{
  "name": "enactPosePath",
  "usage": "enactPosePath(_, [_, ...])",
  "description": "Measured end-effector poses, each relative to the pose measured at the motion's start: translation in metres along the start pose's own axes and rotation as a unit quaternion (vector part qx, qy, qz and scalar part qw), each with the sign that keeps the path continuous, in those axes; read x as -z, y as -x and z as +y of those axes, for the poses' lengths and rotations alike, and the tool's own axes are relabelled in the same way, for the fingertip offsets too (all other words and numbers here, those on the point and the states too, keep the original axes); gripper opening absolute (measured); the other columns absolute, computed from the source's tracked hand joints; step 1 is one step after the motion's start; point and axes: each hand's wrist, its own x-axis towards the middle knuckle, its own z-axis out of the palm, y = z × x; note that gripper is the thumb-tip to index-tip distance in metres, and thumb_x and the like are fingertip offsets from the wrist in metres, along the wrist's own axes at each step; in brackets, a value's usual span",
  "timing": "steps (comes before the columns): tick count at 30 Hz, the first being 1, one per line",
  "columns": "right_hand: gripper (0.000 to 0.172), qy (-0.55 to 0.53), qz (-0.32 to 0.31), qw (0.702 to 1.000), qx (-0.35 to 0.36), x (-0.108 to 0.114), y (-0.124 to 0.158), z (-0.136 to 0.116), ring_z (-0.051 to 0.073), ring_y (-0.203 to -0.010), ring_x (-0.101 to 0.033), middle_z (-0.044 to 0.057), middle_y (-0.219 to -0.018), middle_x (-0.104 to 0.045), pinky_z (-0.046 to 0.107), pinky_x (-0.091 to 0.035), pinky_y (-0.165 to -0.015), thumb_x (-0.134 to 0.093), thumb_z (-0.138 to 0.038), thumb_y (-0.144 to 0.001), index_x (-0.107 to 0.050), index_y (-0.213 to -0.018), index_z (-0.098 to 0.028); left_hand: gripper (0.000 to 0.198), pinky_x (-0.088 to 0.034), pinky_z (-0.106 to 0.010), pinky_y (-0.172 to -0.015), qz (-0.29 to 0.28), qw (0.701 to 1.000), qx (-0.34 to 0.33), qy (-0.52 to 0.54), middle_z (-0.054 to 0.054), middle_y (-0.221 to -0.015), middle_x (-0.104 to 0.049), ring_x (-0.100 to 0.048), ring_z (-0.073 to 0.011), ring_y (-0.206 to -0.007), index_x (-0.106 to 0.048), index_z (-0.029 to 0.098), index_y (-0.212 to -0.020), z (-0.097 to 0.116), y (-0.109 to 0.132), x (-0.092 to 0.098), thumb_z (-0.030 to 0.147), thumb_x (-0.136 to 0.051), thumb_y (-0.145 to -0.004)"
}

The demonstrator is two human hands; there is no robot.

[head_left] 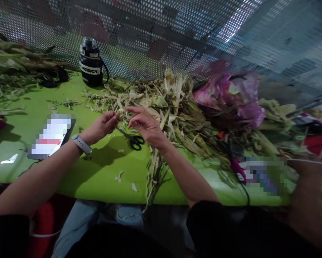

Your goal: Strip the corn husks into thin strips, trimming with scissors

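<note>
Item: our left hand point(104, 124) pinches a thin husk strip point(122, 115); right hand point(144, 123) open-fingered beside it. We keep tension even, scissors point(132, 139) near.

Bright overhead light, soft shadows beneath the arms, edges warped and blurred.

A bright green table point(101, 179) fills the lower half of the frame, lit from above so that it shines near the left edge. Behind it, across the whole top of the frame, stands a perforated metal screen point(155, 32). Blurred pink and blue shapes show through its holes at upper right.
</note>
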Motion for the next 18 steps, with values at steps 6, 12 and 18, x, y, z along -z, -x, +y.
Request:
enactPosePath(6, [0.042,-0.147,-0.035,0.976,-0.158,-0.012,0.002,0.003,0.009,-0.051,-0.038,-0.005,-0.061,-0.042,0.022,-0.033,-0.048,-0.044,-0.058,-0.094,-0.046,-0.075,-0.021,0.022,-0.029,-0.024,-0.051,0.033,0.983,-0.029,-0.180,0.004,-0.060,-0.038,-0.034,-0.0100,-0.052,-0.042,0.020,-0.074,-0.004,-0.001,-0.005,0.025,-0.044,-0.095])
enactPosePath(12, [0.037,-0.009,-0.099,0.994,-0.055,-0.018,0.008,-0.033,0.009,-0.061,-0.042,-0.003,-0.068,-0.046,0.025,-0.036,-0.061,-0.040,-0.044,-0.100,-0.048,-0.074,-0.019,0.021,-0.026,-0.028,-0.055,0.055,0.924,-0.038,-0.377,0.000,-0.064,-0.044,-0.037,-0.0126,-0.055,-0.039,0.020,-0.073,-0.004,0.000,-0.010,0.019,-0.038,-0.094])
enactPosePath(18, [0.034,-0.094,-0.083,0.989,-0.081,-0.004,0.011,-0.053,0.008,-0.054,-0.039,-0.004,-0.064,-0.044,0.023,-0.034,-0.052,-0.044,-0.045,-0.098,-0.051,-0.078,-0.020,0.020,-0.024,-0.029,-0.055,0.043,0.930,-0.018,-0.366,0.001,-0.063,-0.045,-0.036,-0.0127,-0.054,-0.040,0.020,-0.073,0.000,0.004,-0.013,0.016,-0.048,-0.090])
